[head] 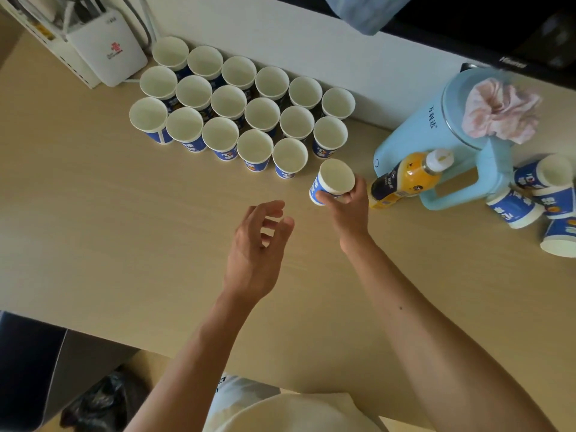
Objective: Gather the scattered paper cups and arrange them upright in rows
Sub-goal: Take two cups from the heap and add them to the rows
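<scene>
So over to the left of the grip there's the block of cups (237, 107) standing upright in three neat rows on the counter (93, 219). The left hand (258, 244) hovers just short of the grip, fingers spread and loose, holding nothing. The right hand (346, 198) has its fingertips pressed round the lower wall of one paper cup (332, 182), tilted a bit, right at the open end of the front row. Those cups look feather-light and thin, so I'd guess squeezing hard would dent them; low on the wall seems sensible. Right of the grip: a juice bottle (405, 179), a blue kettle (448, 141), then more cups lying tipped over (536, 198).
</scene>
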`<state>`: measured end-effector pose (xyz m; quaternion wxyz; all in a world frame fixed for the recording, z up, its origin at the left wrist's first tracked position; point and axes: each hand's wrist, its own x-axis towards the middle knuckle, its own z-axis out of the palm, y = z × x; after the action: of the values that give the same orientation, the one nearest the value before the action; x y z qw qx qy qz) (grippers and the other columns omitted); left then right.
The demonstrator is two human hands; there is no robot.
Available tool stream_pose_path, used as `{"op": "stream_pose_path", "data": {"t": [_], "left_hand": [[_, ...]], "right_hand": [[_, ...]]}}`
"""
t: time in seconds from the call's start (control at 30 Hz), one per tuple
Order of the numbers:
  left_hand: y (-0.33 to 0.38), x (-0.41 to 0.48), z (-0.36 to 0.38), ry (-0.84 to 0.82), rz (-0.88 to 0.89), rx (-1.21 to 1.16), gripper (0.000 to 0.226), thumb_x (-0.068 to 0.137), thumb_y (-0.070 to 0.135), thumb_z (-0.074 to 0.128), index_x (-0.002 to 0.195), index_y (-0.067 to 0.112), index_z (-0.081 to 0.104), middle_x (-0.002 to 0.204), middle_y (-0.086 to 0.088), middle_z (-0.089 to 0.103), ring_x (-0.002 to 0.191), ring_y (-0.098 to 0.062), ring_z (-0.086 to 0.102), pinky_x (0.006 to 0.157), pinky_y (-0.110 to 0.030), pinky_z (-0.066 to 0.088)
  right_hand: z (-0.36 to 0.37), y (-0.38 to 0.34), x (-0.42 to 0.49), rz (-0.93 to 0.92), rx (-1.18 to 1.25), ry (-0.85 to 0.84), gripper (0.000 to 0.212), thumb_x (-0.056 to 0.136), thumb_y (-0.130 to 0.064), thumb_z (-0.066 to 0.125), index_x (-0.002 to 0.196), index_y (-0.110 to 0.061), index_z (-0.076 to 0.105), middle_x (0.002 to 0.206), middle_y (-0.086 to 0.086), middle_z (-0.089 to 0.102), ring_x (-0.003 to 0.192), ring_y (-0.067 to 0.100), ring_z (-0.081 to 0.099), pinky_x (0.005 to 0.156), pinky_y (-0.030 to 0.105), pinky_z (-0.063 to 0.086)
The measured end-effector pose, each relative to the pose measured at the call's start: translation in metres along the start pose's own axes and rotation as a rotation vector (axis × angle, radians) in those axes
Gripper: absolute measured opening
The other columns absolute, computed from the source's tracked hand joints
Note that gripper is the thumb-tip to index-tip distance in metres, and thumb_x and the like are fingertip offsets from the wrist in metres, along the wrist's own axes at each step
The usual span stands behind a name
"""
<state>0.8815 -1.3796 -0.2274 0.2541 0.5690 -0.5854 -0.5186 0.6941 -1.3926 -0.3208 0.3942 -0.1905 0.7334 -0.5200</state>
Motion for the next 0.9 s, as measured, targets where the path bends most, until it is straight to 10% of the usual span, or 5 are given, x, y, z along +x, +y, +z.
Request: {"op": "stream_pose_path", "data": {"t": [0.9], "left_hand": [[-0.001,-0.004,0.000,0.026,-0.015,-0.042,0.020,0.101,0.026,0.060,0.117,0.017,0.067,0.116,0.010,0.067,0.094,0.007,0.061,0.071,-0.005,0.044]], "right_hand": [[0.015,0.014,0.040,-0.048,-0.127,-0.033,0.072,0.074,-0.002,0.083,0.136,-0.017,0.049,0.127,0.002,0.064,0.118,0.014,0.063,0.096,0.027,0.056]]}}
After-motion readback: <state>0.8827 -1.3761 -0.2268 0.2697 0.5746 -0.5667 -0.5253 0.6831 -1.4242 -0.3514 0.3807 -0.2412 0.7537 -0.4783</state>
